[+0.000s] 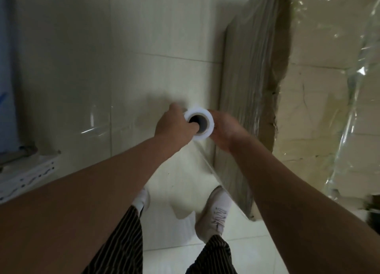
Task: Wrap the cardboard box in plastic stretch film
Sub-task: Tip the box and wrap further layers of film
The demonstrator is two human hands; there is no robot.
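Both arms reach forward and down, nearly straight, meeting at the film roll (199,124) centre frame, above the tiled floor (144,37).

Left hand (174,127): palm against the roll's left side, one finger pushed into the dark core opening, the rest wrapped over the far edge. Left grip pinches the roll by its core end.

Right hand (224,131): cupped on the roll's right side, palm toward the roll, fingers curled behind it. Contact edge is blurred, so I cannot tell if the right grip is clamped on the roll or only resting on it.

Roll is end-on to the camera, long axis pointing down toward the floor, open core facing up at the head.

A sheet of stretch film (207,162) runs from the roll's near-right edge, stretched toward the near corner of the cardboard box (242,92).

Box stands on the floor just right of the hands, long side running near to far, its left face already under streaky film layers. Torn brown cardboard edge shows along its top right.

Loose clear film (357,101) hangs at far right. White shoes (216,210) stand below the roll, beside the box's near corner.
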